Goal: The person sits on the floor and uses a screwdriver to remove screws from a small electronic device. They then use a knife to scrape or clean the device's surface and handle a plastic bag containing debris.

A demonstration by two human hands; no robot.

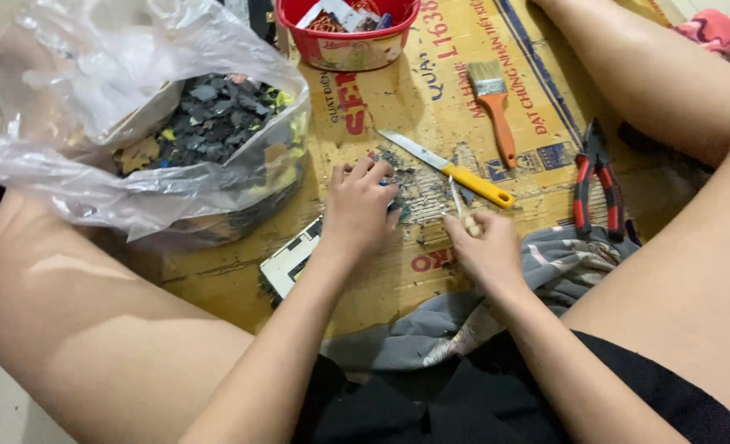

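Seated on the floor, legs spread to either side of a flattened cardboard sheet [431, 107] used as a work mat. Low in the frame, dark shorts and a grey patterned cloth [463, 325] bunched at the lap.

At frame centre, left hand [356, 210] pressed palm down, fingers curled over a pale flat device casing [287, 261] with a whitish edge, pinning it to the cardboard. Just right of it, right hand [484, 247] closed in a fist around a thin pale-handled tool [457, 201], its slim tip pointing up and away toward a scatter of dark chips. Seemingly mid-way through prying or scraping small parts off the casing; judged next, a steady hold from the left and the tip worked under a seam or part, with care not to slip toward the holding fingers.

Further up, a yellow-handled knife [455, 170] lying diagonally, close to the tool tip and likely in the way of a wide stroke. To the right, red-and-black pliers [595, 185]; above, an orange-handled paintbrush [495, 103]. Upper left, a clear plastic bag [93, 99] holding dark grey fragments, near the left wrist. Top centre, a red basket [348, 41] with coppery wire and scraps.
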